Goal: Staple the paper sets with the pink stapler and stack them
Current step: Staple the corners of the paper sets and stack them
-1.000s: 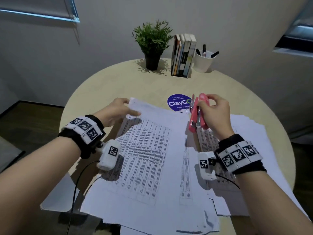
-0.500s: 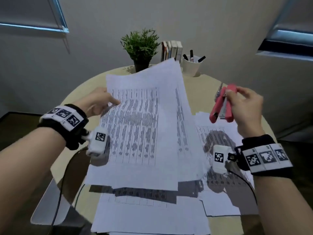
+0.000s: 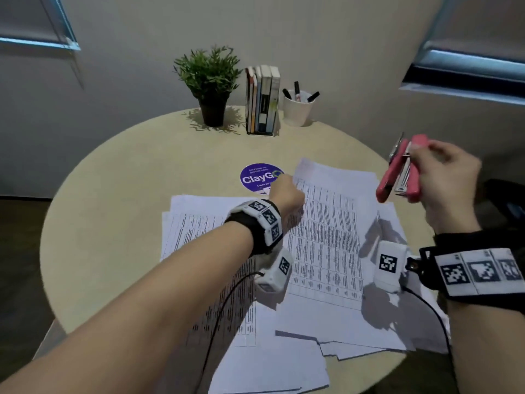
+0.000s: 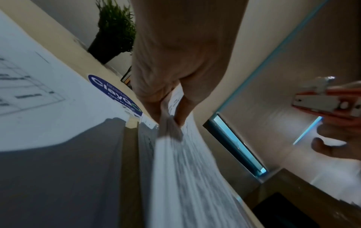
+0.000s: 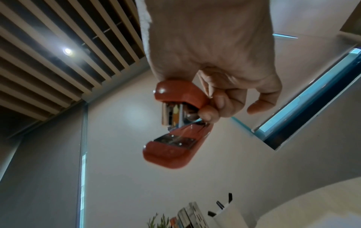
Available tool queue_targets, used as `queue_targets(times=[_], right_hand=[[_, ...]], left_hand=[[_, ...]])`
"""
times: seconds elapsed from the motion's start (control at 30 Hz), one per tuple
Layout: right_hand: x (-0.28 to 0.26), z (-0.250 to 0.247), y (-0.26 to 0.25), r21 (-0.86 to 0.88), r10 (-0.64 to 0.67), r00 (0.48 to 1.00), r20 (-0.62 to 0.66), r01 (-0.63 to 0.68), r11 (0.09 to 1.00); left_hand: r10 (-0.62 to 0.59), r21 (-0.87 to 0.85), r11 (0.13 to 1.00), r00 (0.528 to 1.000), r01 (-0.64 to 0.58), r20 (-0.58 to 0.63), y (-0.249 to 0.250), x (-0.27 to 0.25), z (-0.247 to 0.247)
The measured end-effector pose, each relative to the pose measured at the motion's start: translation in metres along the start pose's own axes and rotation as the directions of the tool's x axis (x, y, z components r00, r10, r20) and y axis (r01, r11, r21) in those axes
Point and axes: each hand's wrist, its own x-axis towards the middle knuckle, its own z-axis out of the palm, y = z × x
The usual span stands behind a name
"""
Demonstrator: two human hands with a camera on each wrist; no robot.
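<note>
My left hand (image 3: 285,191) pinches the top left corner of a printed paper set (image 3: 326,240), which lies over the right part of the paper spread. In the left wrist view the fingers (image 4: 166,92) grip that paper set (image 4: 187,154) by its edge. My right hand (image 3: 443,177) is raised over the table's right side and grips the pink stapler (image 3: 400,170), its mouth pointing down and left. The right wrist view shows the pink stapler (image 5: 175,123) slightly agape in my right hand (image 5: 224,74). More printed sheets (image 3: 199,231) lie underneath and to the left.
On the round beige table (image 3: 113,180) sits a purple round sticker (image 3: 260,177) just beyond my left hand. At the far edge stand a potted plant (image 3: 210,86), upright books (image 3: 262,99) and a white cup of pens (image 3: 298,108). Loose sheets (image 3: 270,371) overhang the near edge.
My left hand has carried the paper set from the left, lifted upright, and laid it down on the right pile. My right hand with the stapler has moved up and right.
</note>
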Motion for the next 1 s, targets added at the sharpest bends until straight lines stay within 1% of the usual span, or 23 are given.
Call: queue_targets(times=[0.1, 0.13, 0.2, 0.27, 0.37, 0.43, 0.5, 0.53, 0.67, 0.73, 0.77, 0.93, 0.97, 1.0], right_hand=[[-0.005, 0.006, 0.013, -0.037, -0.004, 0.999, 0.040, 0.005, 0.999], [-0.007, 0.010, 0.016, -0.047, 0.003, 0.998, 0.060, -0.001, 0.999], [-0.015, 0.019, 0.023, -0.071, 0.035, 0.993, 0.111, -0.027, 0.997], [-0.022, 0.029, 0.030, -0.099, 0.058, 0.988, 0.142, -0.044, 0.994], [-0.033, 0.046, 0.040, -0.106, 0.111, 0.974, 0.196, -0.091, 0.990], [-0.040, 0.058, 0.042, -0.116, 0.135, 0.966, 0.222, -0.112, 0.987], [-0.046, 0.069, 0.040, -0.120, 0.137, 0.960, 0.244, -0.110, 0.987], [-0.048, 0.074, 0.038, -0.122, 0.137, 0.956, 0.258, -0.109, 0.987], [-0.056, 0.088, 0.030, -0.127, 0.127, 0.946, 0.298, -0.093, 0.987], [-0.058, 0.091, 0.028, -0.132, 0.139, 0.941, 0.307, -0.103, 0.986], [-0.059, 0.091, 0.028, -0.134, 0.149, 0.938, 0.312, -0.112, 0.985], [-0.058, 0.089, 0.030, -0.143, 0.149, 0.938, 0.312, -0.109, 0.984], [-0.058, 0.089, 0.030, -0.138, 0.148, 0.938, 0.312, -0.110, 0.984], [-0.059, 0.089, 0.030, -0.133, 0.148, 0.938, 0.315, -0.111, 0.985]], left_hand=[[0.058, 0.164, 0.984, 0.997, -0.065, 0.043, -0.004, -0.004, -0.001], [0.094, 0.222, 0.969, 0.993, -0.106, 0.065, -0.009, -0.004, -0.007], [0.159, 0.326, 0.929, 0.984, -0.176, 0.079, -0.023, -0.002, -0.030], [0.178, 0.431, 0.882, 0.982, -0.190, 0.067, -0.040, -0.002, -0.062], [0.110, 0.634, 0.765, 0.993, -0.114, 0.046, -0.069, -0.009, -0.111], [0.060, 0.738, 0.667, 0.995, -0.098, 0.078, -0.085, -0.016, -0.136], [0.069, 0.801, 0.587, 0.993, -0.120, 0.098, -0.096, -0.024, -0.150], [0.095, 0.814, 0.564, 0.990, -0.136, 0.100, -0.102, -0.027, -0.153], [0.205, 0.826, 0.536, 0.976, -0.176, 0.076, -0.109, -0.033, -0.154], [0.206, 0.847, 0.499, 0.975, -0.182, 0.088, -0.107, -0.033, -0.152], [0.197, 0.844, 0.501, 0.975, -0.190, 0.103, -0.106, -0.032, -0.151], [0.185, 0.742, 0.619, 0.966, -0.258, 0.181, -0.100, -0.028, -0.156], [0.158, 0.736, 0.629, 0.968, -0.251, 0.195, -0.096, -0.030, -0.159], [0.105, 0.734, 0.639, 0.972, -0.230, 0.212, -0.092, -0.032, -0.161]])
